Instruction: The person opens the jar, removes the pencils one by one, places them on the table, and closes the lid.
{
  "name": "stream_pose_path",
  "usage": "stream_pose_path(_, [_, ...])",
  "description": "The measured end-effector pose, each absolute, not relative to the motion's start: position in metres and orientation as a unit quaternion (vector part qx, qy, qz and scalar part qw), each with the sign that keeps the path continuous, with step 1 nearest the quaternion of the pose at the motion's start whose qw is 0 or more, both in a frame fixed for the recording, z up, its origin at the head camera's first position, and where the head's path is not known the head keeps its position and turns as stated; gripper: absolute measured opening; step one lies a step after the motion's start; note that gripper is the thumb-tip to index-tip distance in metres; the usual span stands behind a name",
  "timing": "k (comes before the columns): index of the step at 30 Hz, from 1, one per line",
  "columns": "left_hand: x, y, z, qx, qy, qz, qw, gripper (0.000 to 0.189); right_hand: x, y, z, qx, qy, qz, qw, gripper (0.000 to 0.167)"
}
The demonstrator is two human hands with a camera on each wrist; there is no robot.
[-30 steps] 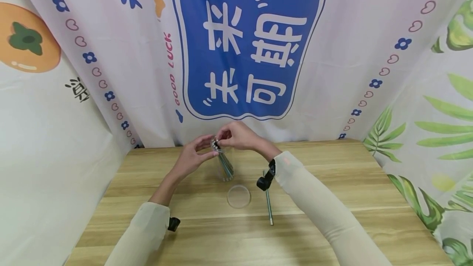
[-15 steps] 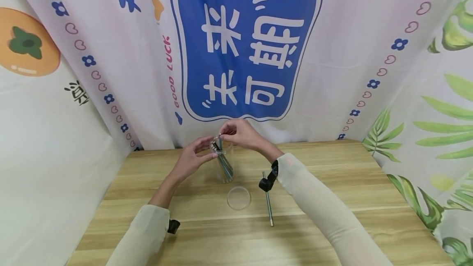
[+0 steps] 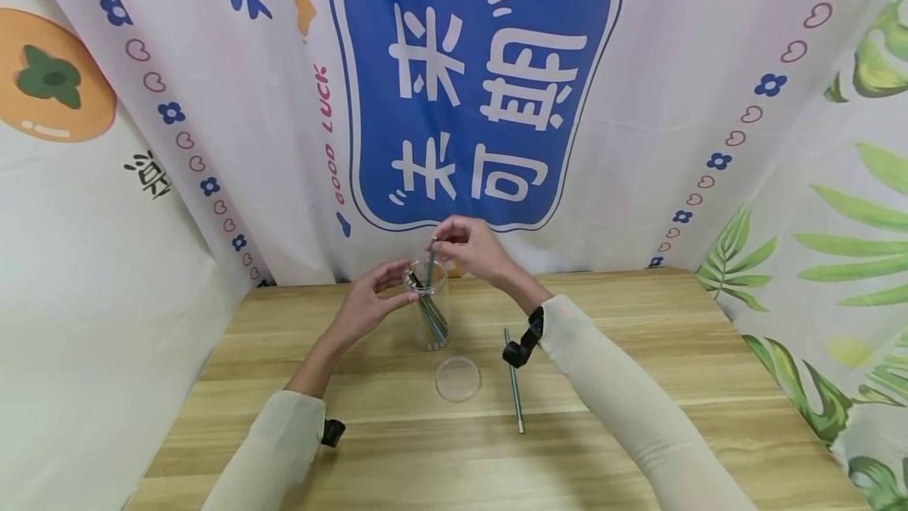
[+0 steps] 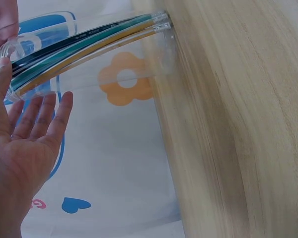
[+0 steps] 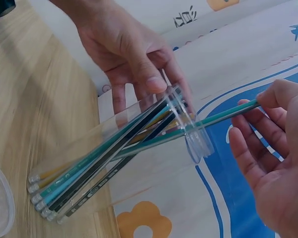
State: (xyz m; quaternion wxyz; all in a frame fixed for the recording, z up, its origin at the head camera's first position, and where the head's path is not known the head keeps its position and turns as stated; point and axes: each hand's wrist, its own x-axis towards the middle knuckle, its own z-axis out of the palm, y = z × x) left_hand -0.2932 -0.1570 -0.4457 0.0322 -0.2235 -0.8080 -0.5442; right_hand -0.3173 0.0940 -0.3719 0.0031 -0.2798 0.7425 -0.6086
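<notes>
A clear plastic jar (image 5: 79, 136) stands at the table's back edge, holding several pencils (image 5: 89, 168) in green, black and yellow with their eraser ends at the bottom. My left hand (image 3: 363, 304) holds the jar near its mouth, thumb on one side and fingers on the other. Above the rim, my right hand (image 3: 474, 249) pinches the upper end of a green pencil (image 5: 223, 115) between thumb and finger. That pencil's lower part is still inside the jar. In the left wrist view, the right hand is mostly cut off.
A round clear lid (image 3: 458, 379) lies on the wooden table (image 3: 397, 448) in front of the jar. To its right lies a single green pencil (image 3: 516, 400). A printed curtain (image 3: 638, 140) hangs directly behind the table's back edge.
My right hand has moved from the jar's mouth up and slightly right, drawing a green pencil partly out. The left hand has stayed on the jar.
</notes>
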Motion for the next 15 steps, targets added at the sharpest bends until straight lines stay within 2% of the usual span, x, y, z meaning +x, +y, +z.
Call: stream_pose_path(15, [-0.293, -0.157, -0.446, -0.224, -0.805, -0.549, 0.026, 0.064, -0.312, 0.101, -0.359, -0.244, 0.637, -0.731, -0.004, 0.008])
